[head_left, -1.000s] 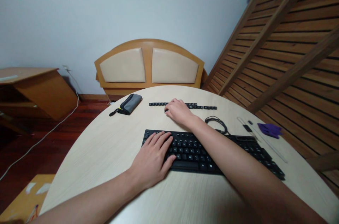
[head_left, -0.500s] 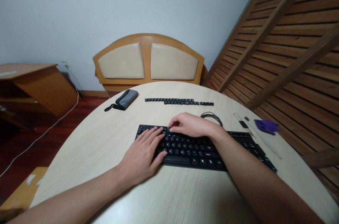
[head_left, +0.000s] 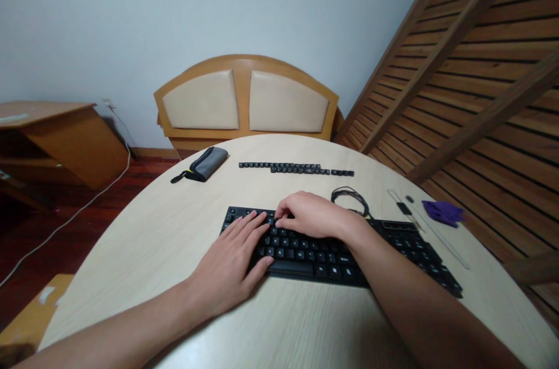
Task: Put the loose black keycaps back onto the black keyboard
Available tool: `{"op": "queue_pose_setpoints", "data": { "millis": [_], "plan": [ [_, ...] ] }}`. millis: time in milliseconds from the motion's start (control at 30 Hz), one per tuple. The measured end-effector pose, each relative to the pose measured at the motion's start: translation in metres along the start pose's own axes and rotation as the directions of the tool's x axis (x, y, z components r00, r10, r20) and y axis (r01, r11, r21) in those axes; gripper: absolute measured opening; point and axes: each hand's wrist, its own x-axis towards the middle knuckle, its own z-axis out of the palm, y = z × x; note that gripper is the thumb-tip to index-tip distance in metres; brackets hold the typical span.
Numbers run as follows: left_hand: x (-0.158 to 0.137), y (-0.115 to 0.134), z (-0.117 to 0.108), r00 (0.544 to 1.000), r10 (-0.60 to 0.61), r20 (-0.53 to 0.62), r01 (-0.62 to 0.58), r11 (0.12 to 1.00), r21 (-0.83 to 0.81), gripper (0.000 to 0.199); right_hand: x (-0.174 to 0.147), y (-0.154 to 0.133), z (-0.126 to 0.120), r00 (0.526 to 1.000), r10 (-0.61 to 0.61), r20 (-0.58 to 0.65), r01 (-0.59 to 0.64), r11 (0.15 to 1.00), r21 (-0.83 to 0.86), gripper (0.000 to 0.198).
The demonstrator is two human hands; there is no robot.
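Note:
A black keyboard [head_left: 290,268] lies across the table in front of me. My left hand [head_left: 233,255] rests flat over its left end, fingers spread on the keys and the thumb by the left end of the space bar. Bent over the upper rows, my right hand [head_left: 308,215] has its thumb and fingertips close together at a key near the left fingertips. What sits in that pinch is too small and dark to make out. Loose black keycaps [head_left: 294,168] stand in rows beyond the keyboard. The right hand and forearm hide part of the keys.
On the pale round table [head_left: 148,241] lie a grey pouch [head_left: 209,164], a coiled black cable [head_left: 349,200], a purple cloth [head_left: 443,213] and a thin pale rod [head_left: 452,249]. A padded headboard [head_left: 244,98] stands behind; wooden slats [head_left: 463,89] lean at right.
My right hand has dropped slightly lower over the upper keys, its fingertips still together. The left hand stays spread on the keyboard. The view has shifted a little.

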Motion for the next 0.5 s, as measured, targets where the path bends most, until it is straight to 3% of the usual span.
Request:
{"op": "queue_pose_setpoints", "data": {
  "millis": [500],
  "plan": [
    [0.001,-0.001,0.000,1.000,0.005,0.017,-0.005,1.000,0.001,0.054,0.000,-0.021,0.007,0.993,0.091,-0.081,-0.108,0.964,-0.244,0.022]
  ]
}}
